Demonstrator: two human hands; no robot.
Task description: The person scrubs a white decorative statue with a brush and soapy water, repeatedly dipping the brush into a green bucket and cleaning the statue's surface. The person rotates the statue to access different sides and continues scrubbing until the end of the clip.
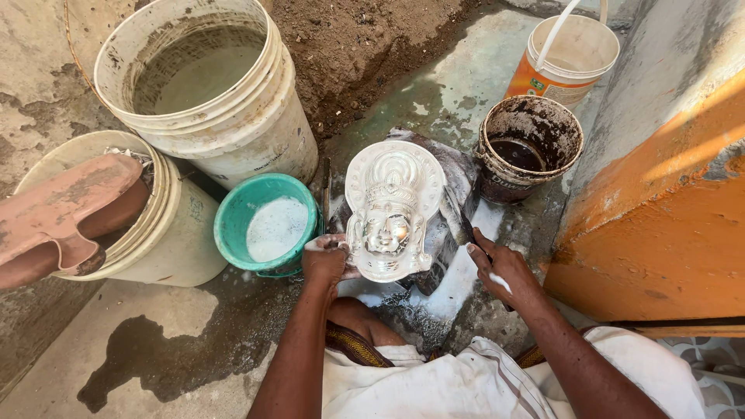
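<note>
Left hand (324,262) curled, fingers bent; right hand (500,268) clenched, both forearms extended forward.

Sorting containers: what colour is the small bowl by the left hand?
Teal-green plastic bowl holding white liquid; head view.

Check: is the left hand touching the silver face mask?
Touching. The head view shows the left hand gripping the lower-left edge of the silver face mask, fingers overlapping its rim.

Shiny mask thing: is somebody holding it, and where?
Yes. The left hand grips the silver face mask at its lower left edge. The right hand holds a dark tool.
</note>
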